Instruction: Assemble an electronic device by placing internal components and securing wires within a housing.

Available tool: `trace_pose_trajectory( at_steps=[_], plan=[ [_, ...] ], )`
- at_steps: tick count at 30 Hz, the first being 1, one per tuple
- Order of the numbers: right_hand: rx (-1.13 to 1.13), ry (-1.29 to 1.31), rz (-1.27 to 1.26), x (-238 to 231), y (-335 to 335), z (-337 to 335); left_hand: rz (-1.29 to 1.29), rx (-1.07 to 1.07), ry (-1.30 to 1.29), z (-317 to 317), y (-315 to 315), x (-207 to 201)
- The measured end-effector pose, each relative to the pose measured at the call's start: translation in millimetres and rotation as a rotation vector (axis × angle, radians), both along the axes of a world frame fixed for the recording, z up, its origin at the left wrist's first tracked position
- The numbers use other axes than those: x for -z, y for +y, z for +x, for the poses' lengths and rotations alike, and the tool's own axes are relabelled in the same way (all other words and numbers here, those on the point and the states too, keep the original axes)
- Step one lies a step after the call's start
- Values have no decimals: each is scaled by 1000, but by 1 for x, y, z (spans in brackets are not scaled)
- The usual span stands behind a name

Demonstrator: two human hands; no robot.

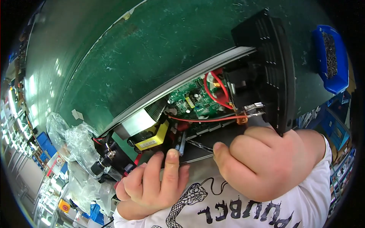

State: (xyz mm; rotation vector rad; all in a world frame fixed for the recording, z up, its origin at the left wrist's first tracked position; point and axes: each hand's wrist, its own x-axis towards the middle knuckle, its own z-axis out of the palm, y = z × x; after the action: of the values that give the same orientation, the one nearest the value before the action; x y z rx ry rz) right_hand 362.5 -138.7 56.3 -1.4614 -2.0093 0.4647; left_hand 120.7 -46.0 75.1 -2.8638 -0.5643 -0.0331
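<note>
An open electronics case (178, 79) lies slantwise in front of me, with a green circuit board (197, 97), red wires (218, 99) and a yellow-wrapped transformer (154, 140) inside. My left hand (156, 178) lies at the case's near edge, its fingers stretched out. Its index fingertip is next to a grey cylindrical part (182, 144). Closed beside the near right corner, my right hand (258, 163) has its thumb against the end of a slim shiny metal tool (200, 145). That tool points left into the case; its exact kind is unclear.
A black end panel (275, 72) stands at the case's right, and a black end piece with connectors (110, 154) is at its left. Clear plastic bags (81, 148) lie at the left. A blue bin of small screws (331, 57) sits far right on the green table (152, 45).
</note>
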Motion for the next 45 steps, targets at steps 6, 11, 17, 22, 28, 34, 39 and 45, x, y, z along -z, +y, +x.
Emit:
trace_pose_trajectory(
  at_steps=[6,11,17,22,28,34,39,45],
  plan=[
    [-61,-7,99,6,6,2,-8,58,16,-4,7,-4],
    [-97,-28,170,11,7,2,-150,-43,-81,5,2,-10],
    [-137,-45,272,15,11,11,-116,-175,128,38,15,-32],
    [-67,9,243,19,1,0,-162,-285,362,45,15,-38],
    [82,30,308,23,2,-10,-165,-297,382,44,7,-35],
    [-56,-167,544,36,13,5,-201,-336,360,46,8,-38],
    [-57,-180,500,33,14,4,-204,-318,342,46,8,-37],
    [-50,-198,457,28,11,1,-205,-301,378,49,7,-38]
  ],
)
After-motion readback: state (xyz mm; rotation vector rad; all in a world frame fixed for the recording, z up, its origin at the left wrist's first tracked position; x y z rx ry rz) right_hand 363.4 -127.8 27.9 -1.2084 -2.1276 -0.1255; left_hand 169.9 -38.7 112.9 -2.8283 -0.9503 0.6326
